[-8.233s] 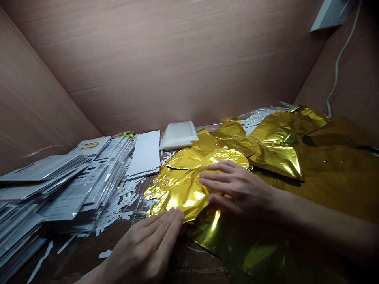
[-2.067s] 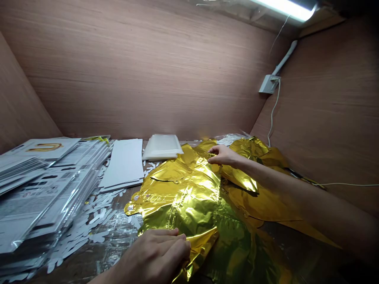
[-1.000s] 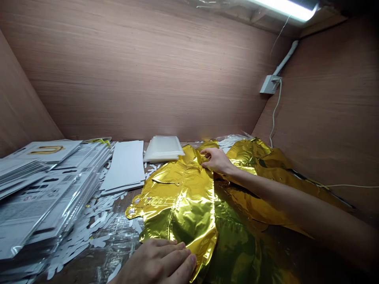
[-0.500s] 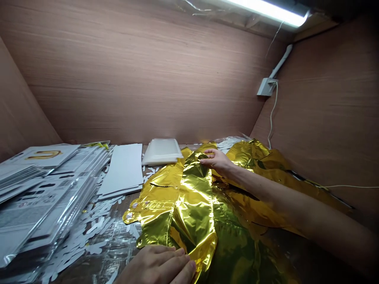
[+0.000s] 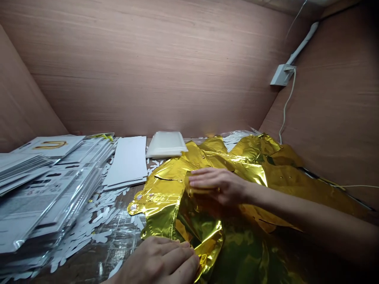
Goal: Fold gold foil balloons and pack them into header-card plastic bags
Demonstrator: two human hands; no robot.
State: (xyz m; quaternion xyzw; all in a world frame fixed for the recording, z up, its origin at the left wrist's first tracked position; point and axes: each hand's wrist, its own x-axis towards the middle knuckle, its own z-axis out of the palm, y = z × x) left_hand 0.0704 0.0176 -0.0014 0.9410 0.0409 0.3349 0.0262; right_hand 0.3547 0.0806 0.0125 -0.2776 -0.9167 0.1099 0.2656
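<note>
A gold foil balloon lies flat and creased on the counter, with more gold foil overlapping it on the right. The right hand rests on top of the balloon near its middle, its fingers slightly curved over a raised fold and not clenched into a fist. Whether they are pinching the foil, I cannot tell. The left hand sits at the balloon's lower edge, its fingers held together and touching the foil, with no clear grasp.

Left of the balloon lie scattered white die-cut paper scraps, a stack of white cards and piles of printed packets in clear plastic. Just beyond the balloon sits a white plastic-wrapped pack.
</note>
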